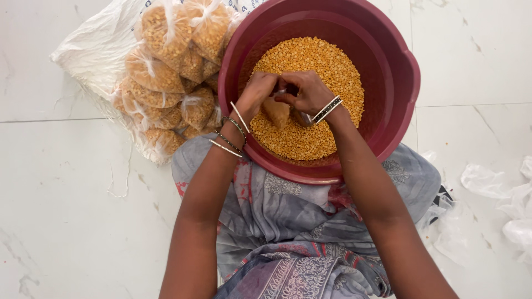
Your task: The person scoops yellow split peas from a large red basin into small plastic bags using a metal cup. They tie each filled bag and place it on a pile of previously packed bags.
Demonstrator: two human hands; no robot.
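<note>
Sitting on a pale marble floor (66,221) with grey patterned cloth (288,221) spread over the lap, a person reaches both bare forearms forward into a round maroon tub (388,50) that rests against the knees. The left hand (257,91), its wrist ringed with several thin bangles (233,133), and the right hand (307,91), which wears a black-and-white beaded bracelet (327,109), meet over the middle of the tub. Between them hangs a small clear plastic pouch (276,111) filled with yellow split lentils; both hands have their grip pinched together on the gathered neck of this pouch, fingertips touching one another at its top, while the filled part dangles just above or on the loose grain, which of the two cannot be told. Around and beyond the hands the tub holds a broad heap of loose yellow split lentils (327,61) covering most of its bottom. To the left of the tub, just beside its rim, a pile of tied lentil packets (166,61) lies on a white plastic sack (94,50). At the right edge of the view, well apart from the tub, crumpled clear plastic bags (510,199) lie on the floor.
</note>
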